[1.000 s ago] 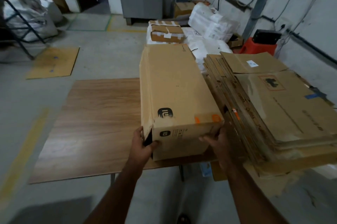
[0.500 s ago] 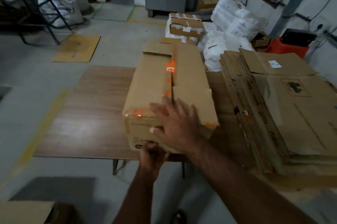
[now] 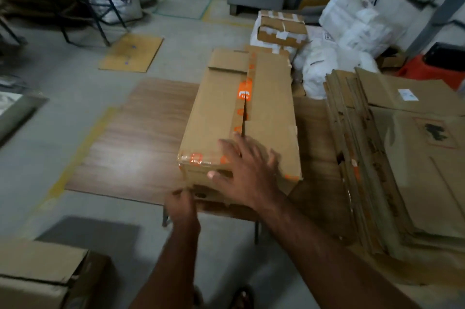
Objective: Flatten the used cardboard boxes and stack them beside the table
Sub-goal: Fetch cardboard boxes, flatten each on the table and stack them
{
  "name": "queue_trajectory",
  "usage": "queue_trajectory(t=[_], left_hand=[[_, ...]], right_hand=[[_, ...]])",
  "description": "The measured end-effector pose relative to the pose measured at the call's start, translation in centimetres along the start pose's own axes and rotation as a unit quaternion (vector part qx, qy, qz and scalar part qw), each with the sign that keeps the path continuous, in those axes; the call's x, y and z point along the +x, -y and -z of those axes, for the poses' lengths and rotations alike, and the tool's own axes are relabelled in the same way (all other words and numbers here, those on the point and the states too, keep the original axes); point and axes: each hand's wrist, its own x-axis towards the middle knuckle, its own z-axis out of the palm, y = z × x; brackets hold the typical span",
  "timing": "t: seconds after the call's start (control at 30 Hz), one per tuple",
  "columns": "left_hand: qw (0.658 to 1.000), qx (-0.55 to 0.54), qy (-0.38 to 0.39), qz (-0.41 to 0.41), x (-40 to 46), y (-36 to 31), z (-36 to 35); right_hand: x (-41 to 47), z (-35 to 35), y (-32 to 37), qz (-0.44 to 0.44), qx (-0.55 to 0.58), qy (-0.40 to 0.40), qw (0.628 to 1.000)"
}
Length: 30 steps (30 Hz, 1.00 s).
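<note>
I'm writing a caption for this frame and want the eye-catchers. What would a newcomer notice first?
The long cardboard box with orange tape lies on the wooden table, mid-frame; the right hand is spread flat on its near end and the left hand is at the near lower edge. At the right, a tall stack of flattened boxes stands out.

We see a dim, warm-toned indoor scene under soft overhead light. A pale sheen sits on the wooden counter [image 3: 130, 157], and a grey shadow falls on the floor [image 3: 88, 233] beneath it. Motion blur smears the left hand [image 3: 182, 204]; wide-angle distortion bends the frame's edges.
</note>
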Motion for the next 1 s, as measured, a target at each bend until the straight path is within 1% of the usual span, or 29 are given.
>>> queue_trajectory(t=[0.03,0.07,0.1,0.13,0.17,0.23,0.3,0.37,0.4,0.47,0.5,0.53,0.57,0.6,0.63,0.67,0.7,0.73,0.77,0.8,0.93,1.0], left_hand=[[0.998,0.004,-0.059,-0.032,0.8,-2.0,0.5],[0.993,0.011,-0.101,-0.063,1.2,-4.8,0.6],[0.988,0.015,-0.121,-0.094,1.1,-8.0,0.3],[0.987,0.016,-0.101,-0.125,1.5,-10.7,-0.3],[0.984,0.029,-0.066,-0.161,1.7,-13.3,-1.3],[0.971,0.135,0.033,-0.197,1.7,-17.9,-4.4],[0.948,0.235,0.112,-0.181,2.0,-20.6,-7.4],[0.946,0.261,0.142,-0.127,2.5,-21.1,-9.5],[0.953,0.251,0.145,-0.090,2.7,-21.0,-10.1],[0.965,0.232,0.116,-0.041,3.4,-20.5,-11.0],[0.967,0.235,0.087,-0.049,3.8,-20.6,-11.4],[0.962,0.256,0.047,-0.078,4.0,-21.1,-11.4],[0.948,0.293,0.012,-0.122,4.3,-21.6,-11.3],[0.915,0.362,0.003,-0.181,4.6,-22.6,-10.9],[0.862,0.434,0.031,-0.260,5.2,-23.6,-10.6],[0.798,0.498,0.076,-0.332,5.5,-24.9,-10.4],[0.763,0.514,0.114,-0.375,6.2,-26.2,-10.4],[0.760,0.508,0.144,-0.380,6.6,-27.3,-10.9],[0.763,0.500,0.161,-0.376,7.1,-28.2,-11.8],[0.754,0.508,0.173,-0.379,7.5,-28.8,-13.1],[0.631,0.612,0.246,-0.409,7.8,-28.4,-17.4],[0.579,0.644,0.286,-0.409,9.6,-26.5,-17.6]], right_hand=[[0.7,1.5,-0.6,-0.024,0.071,-0.032,0.997],[1.9,2.8,-1.6,-0.061,0.140,-0.075,0.985],[3.3,3.9,-3.0,-0.105,0.187,-0.114,0.970],[5.0,5.0,-4.6,-0.153,0.208,-0.136,0.956],[6.7,5.9,-6.2,-0.203,0.211,-0.133,0.947],[9.4,7.0,-9.2,-0.290,0.202,-0.084,0.932],[10.9,7.1,-11.5,-0.334,0.254,-0.025,0.907],[11.2,6.7,-12.6,-0.340,0.330,0.016,0.880],[11.2,6.5,-12.6,-0.343,0.342,0.024,0.874],[11.2,6.1,-12.1,-0.347,0.341,0.017,0.873],[11.0,6.2,-11.4,-0.352,0.338,0.010,0.873],[10.6,6.4,-10.3,-0.357,0.334,0.002,0.872],[9.9,6.6,-9.1,-0.355,0.334,-0.009,0.873],[8.8,6.8,-7.6,-0.356,0.334,-0.018,0.873],[7.5,6.8,-6.0,-0.355,0.336,-0.030,0.872],[6.0,6.7,-4.1,-0.355,0.346,-0.042,0.867],[4.4,6.6,-2.2,-0.356,0.374,-0.053,0.855],[2.8,6.6,0.0,-0.359,0.421,-0.061,0.831],[1.6,6.3,2.4,-0.366,0.470,-0.061,0.801],[1.0,5.6,4.4,-0.377,0.513,-0.050,0.770],[1.5,1.9,11.6,-0.416,0.631,0.008,0.655],[2.6,0.3,13.8,-0.426,0.663,0.015,0.616]])
